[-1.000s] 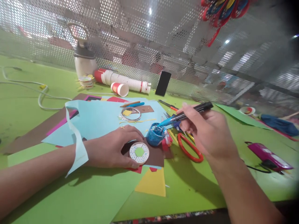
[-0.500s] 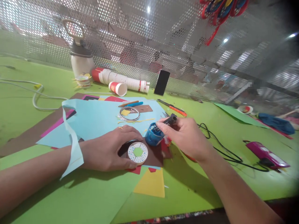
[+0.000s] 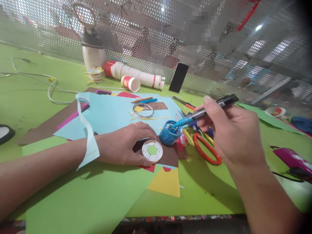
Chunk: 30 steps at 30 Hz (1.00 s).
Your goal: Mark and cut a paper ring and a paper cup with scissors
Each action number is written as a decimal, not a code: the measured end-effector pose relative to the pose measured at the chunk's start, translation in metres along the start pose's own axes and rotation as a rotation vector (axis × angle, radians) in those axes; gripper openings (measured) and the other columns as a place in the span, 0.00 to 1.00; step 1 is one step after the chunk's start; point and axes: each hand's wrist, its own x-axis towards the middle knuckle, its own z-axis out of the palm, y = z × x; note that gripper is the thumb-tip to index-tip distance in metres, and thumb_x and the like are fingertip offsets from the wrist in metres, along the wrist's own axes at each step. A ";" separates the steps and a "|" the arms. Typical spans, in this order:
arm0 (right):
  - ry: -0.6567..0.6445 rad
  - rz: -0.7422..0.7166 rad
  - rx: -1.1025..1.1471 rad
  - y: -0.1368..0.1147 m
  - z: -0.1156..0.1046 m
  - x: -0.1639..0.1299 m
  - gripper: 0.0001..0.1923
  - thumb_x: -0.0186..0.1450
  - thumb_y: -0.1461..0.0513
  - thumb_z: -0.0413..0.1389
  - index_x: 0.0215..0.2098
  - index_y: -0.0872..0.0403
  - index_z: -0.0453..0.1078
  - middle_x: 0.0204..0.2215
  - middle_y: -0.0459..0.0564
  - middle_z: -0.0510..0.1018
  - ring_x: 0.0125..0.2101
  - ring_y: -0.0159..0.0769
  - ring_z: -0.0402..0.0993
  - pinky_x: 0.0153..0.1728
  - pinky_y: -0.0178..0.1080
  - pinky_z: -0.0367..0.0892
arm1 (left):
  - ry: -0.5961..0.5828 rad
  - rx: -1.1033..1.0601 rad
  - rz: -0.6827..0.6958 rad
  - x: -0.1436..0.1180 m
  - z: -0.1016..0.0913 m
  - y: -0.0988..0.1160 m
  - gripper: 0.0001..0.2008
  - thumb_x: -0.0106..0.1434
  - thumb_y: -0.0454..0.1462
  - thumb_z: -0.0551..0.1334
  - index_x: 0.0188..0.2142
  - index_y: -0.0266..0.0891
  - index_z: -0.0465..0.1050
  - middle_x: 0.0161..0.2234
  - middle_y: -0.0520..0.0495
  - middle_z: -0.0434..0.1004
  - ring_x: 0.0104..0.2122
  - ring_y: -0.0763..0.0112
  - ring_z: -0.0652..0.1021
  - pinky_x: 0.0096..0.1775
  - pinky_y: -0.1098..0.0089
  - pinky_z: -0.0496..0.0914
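My left hand [image 3: 123, 144] rests flat on the paper and steadies a small round white disc [image 3: 152, 151] with a green hexagon in its middle and blue dots around it. My right hand [image 3: 231, 133] grips a black marker-like tool [image 3: 207, 110] whose blue tip dips into a small pot of blue paint [image 3: 169, 133]. The pot stands just right of the disc on a brown paper piece [image 3: 170, 156]. A light blue paper strip [image 3: 89, 136] hangs around my left wrist.
Red-handled scissors [image 3: 206, 149] lie under my right hand. Sheets of light blue paper [image 3: 109, 113], a yellow cut-out [image 3: 167, 183], stacked paper cups [image 3: 136, 78], a white bottle [image 3: 92, 55], a black phone [image 3: 178, 77], a tape ring [image 3: 143, 110] and a magenta tool [image 3: 293, 162] sit on the green table.
My right hand, which had dropped low over the paint pot half a second ago, has lifted back up with the tool's tip in the pot. The view shifted slightly.
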 end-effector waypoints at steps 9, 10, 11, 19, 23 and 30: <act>-0.133 0.118 0.214 -0.019 0.006 -0.023 0.14 0.64 0.51 0.64 0.29 0.51 0.81 0.16 0.43 0.76 0.17 0.29 0.70 0.16 0.32 0.64 | -0.005 0.003 -0.047 0.003 -0.001 0.005 0.23 0.55 0.43 0.72 0.49 0.40 0.73 0.52 0.43 0.74 0.53 0.57 0.73 0.55 0.61 0.67; -0.188 0.147 0.193 -0.020 0.008 -0.027 0.14 0.64 0.50 0.64 0.30 0.52 0.81 0.17 0.43 0.77 0.17 0.29 0.71 0.16 0.31 0.66 | -0.005 0.002 -0.052 0.003 -0.001 0.006 0.24 0.55 0.43 0.73 0.49 0.40 0.73 0.52 0.43 0.74 0.53 0.57 0.73 0.55 0.61 0.67; -0.239 0.156 0.167 -0.021 0.009 -0.031 0.14 0.64 0.50 0.64 0.30 0.52 0.80 0.17 0.42 0.77 0.17 0.28 0.72 0.17 0.30 0.67 | -0.005 0.003 -0.059 0.003 -0.001 0.006 0.25 0.54 0.44 0.73 0.49 0.40 0.73 0.51 0.43 0.74 0.53 0.57 0.73 0.55 0.61 0.66; -0.394 0.076 -0.027 -0.019 0.015 -0.035 0.15 0.68 0.54 0.60 0.26 0.52 0.76 0.19 0.42 0.79 0.20 0.28 0.75 0.23 0.28 0.73 | 0.005 0.012 -0.079 0.005 0.001 0.005 0.25 0.52 0.45 0.75 0.47 0.39 0.75 0.49 0.43 0.74 0.50 0.56 0.74 0.52 0.61 0.68; -0.437 0.072 -0.043 -0.019 0.017 -0.035 0.13 0.68 0.56 0.60 0.28 0.52 0.76 0.22 0.42 0.80 0.23 0.30 0.76 0.24 0.30 0.75 | 0.012 -0.005 -0.082 0.005 0.001 0.006 0.24 0.52 0.45 0.74 0.46 0.39 0.75 0.48 0.43 0.75 0.49 0.56 0.74 0.50 0.62 0.68; -0.492 0.069 -0.100 -0.020 0.017 -0.038 0.10 0.68 0.56 0.59 0.32 0.51 0.78 0.25 0.43 0.81 0.26 0.34 0.79 0.31 0.36 0.77 | 0.006 0.015 -0.089 0.006 0.000 0.007 0.26 0.52 0.47 0.74 0.47 0.39 0.73 0.47 0.43 0.76 0.49 0.55 0.73 0.49 0.60 0.68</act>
